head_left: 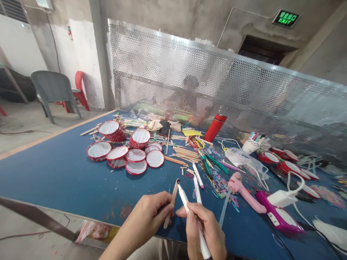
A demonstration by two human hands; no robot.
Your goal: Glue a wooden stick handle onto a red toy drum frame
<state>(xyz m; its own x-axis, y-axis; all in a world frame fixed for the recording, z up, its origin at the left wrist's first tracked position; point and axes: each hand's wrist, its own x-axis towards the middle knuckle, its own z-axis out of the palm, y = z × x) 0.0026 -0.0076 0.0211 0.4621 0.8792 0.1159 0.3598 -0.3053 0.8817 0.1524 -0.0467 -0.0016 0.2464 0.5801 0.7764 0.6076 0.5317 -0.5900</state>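
Observation:
Between its thumb and fingers, my left hand (152,213) pinches a wooden craft stick (173,198), held up at a slant. The stick's upper end is dark. My right hand (204,225) grips a white marker (183,196) like a pen, its tip at the stick's dark end. Whether the tip touches the wood I cannot tell for sure. Just beyond my right hand lie two more white markers (198,176) on the blue table. A pile of craft sticks (187,154) rests past them.
Stacks of red-rimmed discs (136,167) stand at the left. Pliers (218,164), colourful rubber bands (220,183), a pink glue gun (245,191) and a purple power strip (282,216) lie at the right. A red bottle (215,127) stands before the perforated metal screen (168,68); a person sits behind it.

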